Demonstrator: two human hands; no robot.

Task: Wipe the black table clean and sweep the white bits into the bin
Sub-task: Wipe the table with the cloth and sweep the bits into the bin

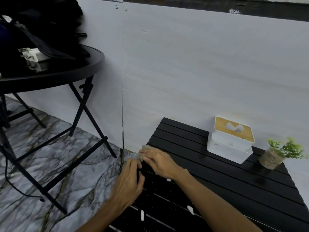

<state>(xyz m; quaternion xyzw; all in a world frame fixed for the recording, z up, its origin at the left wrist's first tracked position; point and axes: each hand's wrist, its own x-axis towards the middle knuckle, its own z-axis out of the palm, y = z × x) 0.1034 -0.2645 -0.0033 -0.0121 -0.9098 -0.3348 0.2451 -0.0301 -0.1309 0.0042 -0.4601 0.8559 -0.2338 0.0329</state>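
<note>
Two hands meet at the left edge of the black table point(234, 181): the fingers of your left hand point(128, 180) curl there, those of your right hand point(158, 162) lie close together on a blurry grey thing point(144, 148), and I cannot tell if either one grips. Three big white bits point(142, 215) lie behind your fingers, nearer you; one tissue box point(229, 144) and one plant point(284, 149) stand past them, rightwards.

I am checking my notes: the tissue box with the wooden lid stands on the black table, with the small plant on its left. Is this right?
No: the head view shows the small plant on the right of the tissue box.
</note>
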